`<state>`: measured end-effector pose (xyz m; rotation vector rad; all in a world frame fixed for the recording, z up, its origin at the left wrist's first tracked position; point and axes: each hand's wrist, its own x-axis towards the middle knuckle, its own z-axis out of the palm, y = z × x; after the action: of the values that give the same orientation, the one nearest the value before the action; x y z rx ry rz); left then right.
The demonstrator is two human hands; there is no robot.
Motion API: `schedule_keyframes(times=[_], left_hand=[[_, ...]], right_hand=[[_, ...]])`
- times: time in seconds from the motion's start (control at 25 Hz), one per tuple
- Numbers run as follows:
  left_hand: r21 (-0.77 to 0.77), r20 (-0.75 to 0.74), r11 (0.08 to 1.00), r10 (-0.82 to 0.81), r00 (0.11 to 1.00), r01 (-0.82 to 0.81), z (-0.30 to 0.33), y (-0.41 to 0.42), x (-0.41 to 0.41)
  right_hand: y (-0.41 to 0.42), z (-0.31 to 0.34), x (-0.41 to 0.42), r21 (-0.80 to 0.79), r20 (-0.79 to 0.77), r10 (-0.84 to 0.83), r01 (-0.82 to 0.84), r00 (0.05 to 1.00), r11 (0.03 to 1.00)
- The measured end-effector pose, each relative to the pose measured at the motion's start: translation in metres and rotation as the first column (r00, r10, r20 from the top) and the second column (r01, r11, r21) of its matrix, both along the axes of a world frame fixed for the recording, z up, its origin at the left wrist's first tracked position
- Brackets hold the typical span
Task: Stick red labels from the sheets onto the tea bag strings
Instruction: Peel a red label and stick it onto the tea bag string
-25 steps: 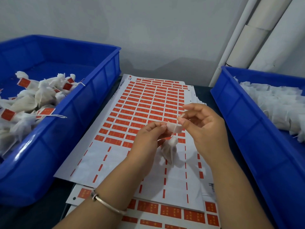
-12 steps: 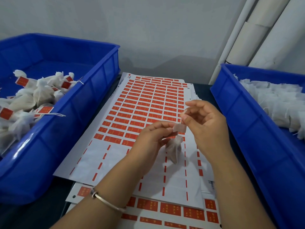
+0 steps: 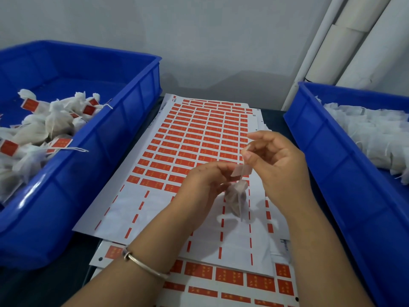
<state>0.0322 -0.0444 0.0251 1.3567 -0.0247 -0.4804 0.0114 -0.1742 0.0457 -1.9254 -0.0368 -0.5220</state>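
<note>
A small white tea bag [image 3: 236,199] hangs above the label sheet [image 3: 199,138], held from its top. My left hand [image 3: 205,185] pinches the bag's top and one end of a label [image 3: 241,170], whose pale back faces me. My right hand [image 3: 274,160] pinches the label's other end between thumb and forefinger. The string itself is too thin to make out. The top sheet carries rows of red labels on its far half; its near part is peeled bare.
A blue bin [image 3: 93,151] on the left holds tea bags with red labels [image 3: 55,120]. A blue bin [image 3: 327,156] on the right holds plain white tea bags [image 3: 371,138]. More label sheets [image 3: 221,278] lie underneath, near me. White pipes [image 3: 345,41] stand at the back right.
Both hands have shifted slightly toward me with the bag. The label has turned and folded a little between my fingers, and the bag hangs lower and straighter.
</note>
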Motion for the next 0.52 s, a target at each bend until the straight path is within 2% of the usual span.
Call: schedule_keyframes(times=[0.08, 0.16, 0.28, 0.52], left_hand=[[-0.07, -0.059, 0.998, -0.007, 0.998, 0.003, 0.001, 0.0, 0.001], [-0.109, -0.042, 0.994, 0.008, 0.999, -0.013, -0.002, 0.0, 0.0], [-0.113, 0.042, 0.993, -0.033, 0.999, 0.037, -0.009, 0.003, 0.0], [-0.055, 0.116, 0.987, -0.145, 0.983, 0.152, -0.014, 0.004, 0.0]], right_hand=[[0.0, 0.0, 0.0, 0.024, 0.008, 0.0, -0.001, 1.0, 1.0], [0.0, 0.0, -0.001, 0.044, 0.011, 0.022, -0.022, 1.0, 0.999], [0.0, 0.001, -0.002, 0.041, 0.024, 0.053, -0.054, 0.998, 0.998], [-0.003, 0.002, -0.003, 0.045, 0.033, 0.081, -0.083, 0.996, 0.996]])
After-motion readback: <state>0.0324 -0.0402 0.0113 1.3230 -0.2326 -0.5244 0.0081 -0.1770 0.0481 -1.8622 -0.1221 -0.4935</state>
